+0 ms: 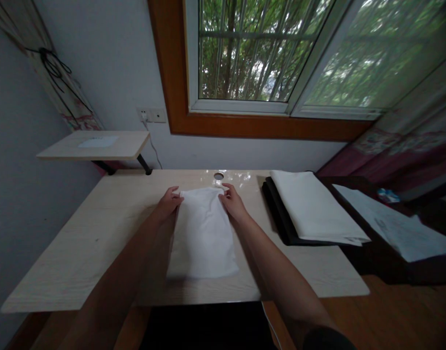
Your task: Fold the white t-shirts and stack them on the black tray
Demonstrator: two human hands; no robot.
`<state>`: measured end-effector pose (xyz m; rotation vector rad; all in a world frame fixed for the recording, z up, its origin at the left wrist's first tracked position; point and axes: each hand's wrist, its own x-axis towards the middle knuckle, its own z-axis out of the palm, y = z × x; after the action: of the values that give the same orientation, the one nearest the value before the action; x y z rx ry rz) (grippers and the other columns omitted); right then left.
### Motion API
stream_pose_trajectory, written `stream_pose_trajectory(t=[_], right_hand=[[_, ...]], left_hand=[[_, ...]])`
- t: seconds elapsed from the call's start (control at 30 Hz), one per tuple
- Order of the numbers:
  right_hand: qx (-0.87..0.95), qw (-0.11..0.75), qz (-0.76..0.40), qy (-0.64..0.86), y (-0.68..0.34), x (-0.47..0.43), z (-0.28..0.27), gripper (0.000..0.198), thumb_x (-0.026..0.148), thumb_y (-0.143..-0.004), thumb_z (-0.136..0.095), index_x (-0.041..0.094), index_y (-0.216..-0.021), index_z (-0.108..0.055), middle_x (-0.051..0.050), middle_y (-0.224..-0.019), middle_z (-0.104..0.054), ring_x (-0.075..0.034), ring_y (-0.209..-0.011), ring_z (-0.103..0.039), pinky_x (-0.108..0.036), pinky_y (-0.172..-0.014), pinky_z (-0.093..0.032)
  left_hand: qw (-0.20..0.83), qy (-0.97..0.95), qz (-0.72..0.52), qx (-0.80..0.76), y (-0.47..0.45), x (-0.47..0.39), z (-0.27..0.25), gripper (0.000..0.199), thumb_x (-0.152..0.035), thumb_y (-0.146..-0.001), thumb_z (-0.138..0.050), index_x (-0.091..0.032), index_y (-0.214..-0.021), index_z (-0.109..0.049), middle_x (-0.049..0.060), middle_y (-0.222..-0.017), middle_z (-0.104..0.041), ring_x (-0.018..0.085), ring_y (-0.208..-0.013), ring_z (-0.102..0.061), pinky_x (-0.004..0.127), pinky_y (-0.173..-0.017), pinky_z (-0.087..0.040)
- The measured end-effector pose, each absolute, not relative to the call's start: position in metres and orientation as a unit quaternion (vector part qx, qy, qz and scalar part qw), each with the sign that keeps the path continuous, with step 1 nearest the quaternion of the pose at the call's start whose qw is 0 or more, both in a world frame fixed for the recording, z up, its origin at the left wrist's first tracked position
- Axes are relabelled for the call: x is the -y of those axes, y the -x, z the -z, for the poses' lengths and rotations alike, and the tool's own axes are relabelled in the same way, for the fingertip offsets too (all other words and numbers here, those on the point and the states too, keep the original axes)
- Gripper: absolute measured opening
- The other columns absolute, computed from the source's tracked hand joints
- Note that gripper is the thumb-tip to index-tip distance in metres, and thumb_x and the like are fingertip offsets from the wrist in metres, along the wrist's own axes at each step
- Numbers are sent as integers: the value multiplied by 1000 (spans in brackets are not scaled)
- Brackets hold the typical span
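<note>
A white folded cloth (204,238) lies on the desk in front of me, its long side running towards me. My left hand (169,201) pinches its far left corner between thumb and fingers. At the far right corner, my right hand (233,200) grips the cloth the same way. The far edge between the hands looks slightly lifted and creased, while the near part rests flat on the desktop. Whether it is a plain cloth or a sewn piece such as a bag, I cannot tell.
The pale wooden desk (80,243) has a cable hole (219,176) at its back edge. To the right lie white folded sheets (310,204) on a black folded piece (277,214). A raised shelf (131,146) stands at the back left. Beyond the right side lies a printed sheet (394,223).
</note>
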<state>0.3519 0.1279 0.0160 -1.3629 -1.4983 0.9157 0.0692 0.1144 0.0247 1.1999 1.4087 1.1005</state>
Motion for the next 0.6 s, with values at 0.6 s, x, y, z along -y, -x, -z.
stream_pose_trajectory(t=[0.6], right_hand=[[595,431,-269,623,-342,-166,2,53,34,-82,-60,23,-134,-56,0,-88,-64,-16,-72,-60,-28,-73,-48]], left_hand=[[314,-487,-480,-658,-64,-164,-4,41,-25,-68,-71,-20,-109,-64,0,-80,-64,19,-79,-63,31,-78,-49]])
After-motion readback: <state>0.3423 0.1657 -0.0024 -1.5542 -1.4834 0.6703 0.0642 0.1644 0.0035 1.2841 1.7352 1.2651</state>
